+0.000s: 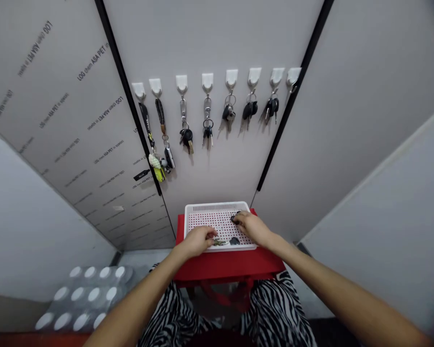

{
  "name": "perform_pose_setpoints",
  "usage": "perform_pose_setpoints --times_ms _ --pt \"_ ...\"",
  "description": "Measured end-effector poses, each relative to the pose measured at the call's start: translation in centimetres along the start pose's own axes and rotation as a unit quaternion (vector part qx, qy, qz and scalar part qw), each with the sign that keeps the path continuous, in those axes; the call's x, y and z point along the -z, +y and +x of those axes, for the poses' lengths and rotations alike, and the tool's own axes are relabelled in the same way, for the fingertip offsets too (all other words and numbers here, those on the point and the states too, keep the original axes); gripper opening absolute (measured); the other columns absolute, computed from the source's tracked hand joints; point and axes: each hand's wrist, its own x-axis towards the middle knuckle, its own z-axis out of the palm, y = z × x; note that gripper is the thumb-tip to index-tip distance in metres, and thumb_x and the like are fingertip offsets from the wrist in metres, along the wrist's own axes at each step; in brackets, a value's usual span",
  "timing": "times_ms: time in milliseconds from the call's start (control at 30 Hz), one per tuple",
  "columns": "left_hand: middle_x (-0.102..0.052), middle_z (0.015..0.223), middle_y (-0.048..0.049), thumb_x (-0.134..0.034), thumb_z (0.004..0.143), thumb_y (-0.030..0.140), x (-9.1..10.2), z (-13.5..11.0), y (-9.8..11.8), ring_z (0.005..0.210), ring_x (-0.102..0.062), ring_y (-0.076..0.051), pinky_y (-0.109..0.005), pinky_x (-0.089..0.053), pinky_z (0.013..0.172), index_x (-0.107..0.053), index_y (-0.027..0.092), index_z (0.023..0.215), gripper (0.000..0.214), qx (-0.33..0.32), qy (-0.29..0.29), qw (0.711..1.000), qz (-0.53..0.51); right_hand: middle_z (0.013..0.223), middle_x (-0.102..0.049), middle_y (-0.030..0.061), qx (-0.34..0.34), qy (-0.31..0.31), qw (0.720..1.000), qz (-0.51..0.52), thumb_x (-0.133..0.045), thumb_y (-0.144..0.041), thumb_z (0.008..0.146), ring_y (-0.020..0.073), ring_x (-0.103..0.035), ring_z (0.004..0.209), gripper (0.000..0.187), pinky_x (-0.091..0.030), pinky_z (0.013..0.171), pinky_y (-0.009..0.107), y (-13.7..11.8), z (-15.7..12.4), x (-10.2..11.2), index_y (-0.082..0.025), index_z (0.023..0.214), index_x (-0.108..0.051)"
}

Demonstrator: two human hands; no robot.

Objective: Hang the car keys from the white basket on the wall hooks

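A white perforated plastic basket (220, 207) sits on a red stool (231, 265) in front of me. My right hand (252, 226) is inside its right side, fingers closed on a dark key (234, 218) that they partly cover. My left hand (199, 240) reaches over the front left of the basket, thumb and fingers slightly apart and apparently holding nothing. Just beside its fingertips lies a bunch of metal keys (221, 242). A dark key fob (234, 240) rests to the right of that bunch, near the front rim.
Several white adhesive hooks (207, 81) run across the wall above the basket. Key bunches (208, 129) hang from most of them, some on lanyards (160, 113). Packed bottles with white caps (94, 294) stand at lower left. Walls close in on both sides.
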Motion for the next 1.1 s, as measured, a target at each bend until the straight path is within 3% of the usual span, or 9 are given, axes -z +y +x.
perform_pose_setpoints --times_ms 200,400,767,900,1000,1100 --pt "-0.056 0.077 -0.0014 -0.046 0.059 0.02 -0.8 0.7 -0.4 0.069 -0.049 -0.012 -0.02 -0.036 0.06 -0.054 0.018 0.081 0.024 0.02 0.001 1.0 0.022 0.083 -0.055 0.0074 -0.011 0.001 0.986 -0.165 -0.035 -0.016 0.07 0.0187 -0.042 0.083 0.021 -0.028 0.068 0.029 -0.1 1.6 0.2 -0.016 0.077 -0.055" --pt "-0.057 0.076 -0.002 -0.041 0.062 0.019 -1.1 0.5 -0.6 0.069 -0.049 -0.011 -0.019 -0.035 0.062 -0.053 0.017 0.081 0.022 0.012 0.024 1.0 0.012 0.077 -0.057 0.009 -0.023 0.002 0.981 -0.195 -0.034 -0.015 0.072 0.0194 -0.044 0.078 0.022 -0.024 0.067 0.034 0.1 2.2 -1.0 -0.013 0.073 -0.055" --pt "-0.058 0.08 -0.0039 -0.04 0.063 0.032 -1.2 1.4 0.7 0.074 -0.051 -0.015 -0.025 -0.037 0.069 -0.053 0.017 0.077 0.025 0.025 0.002 1.0 0.015 0.073 -0.059 0.0081 -0.066 0.003 0.99 -0.127 -0.04 -0.014 0.067 0.0196 -0.045 0.078 0.017 -0.019 0.076 0.039 -0.5 0.6 -0.9 -0.013 0.068 -0.057" --pt "-0.056 0.083 -0.0054 -0.042 0.06 0.035 -1.4 2.5 1.8 0.075 -0.052 -0.016 -0.028 -0.039 0.071 -0.049 0.015 0.087 0.034 0.031 0.063 0.997 -0.023 0.079 -0.058 0.0046 -0.061 0.065 0.995 -0.036 -0.038 -0.018 0.068 0.0179 -0.046 0.078 0.019 -0.023 0.074 0.036 -0.6 -0.2 -0.7 -0.016 0.077 -0.055" --pt "-0.054 0.089 -0.0071 -0.044 0.056 0.04 -1.4 3.8 2.8 0.078 -0.051 -0.018 -0.029 -0.039 0.071 -0.044 0.013 0.095 0.047 0.041 0.126 0.988 -0.074 0.083 -0.057 0.0017 -0.063 0.142 0.987 0.052 -0.036 -0.016 0.068 0.0133 -0.047 0.077 0.028 -0.03 0.069 0.027 -0.7 -0.9 0.0 -0.019 0.093 -0.048" --pt "-0.052 0.094 -0.0075 -0.046 0.054 0.044 -1.3 5.2 3.9 0.084 -0.049 -0.018 -0.03 -0.038 0.075 -0.043 0.013 0.096 0.053 0.025 0.137 0.979 -0.15 0.081 -0.058 -0.0007 -0.057 0.19 0.972 0.125 -0.037 -0.014 0.068 0.0089 -0.049 0.075 0.028 -0.033 0.064 0.019 -0.8 -1.3 1.1 -0.019 0.092 -0.049"
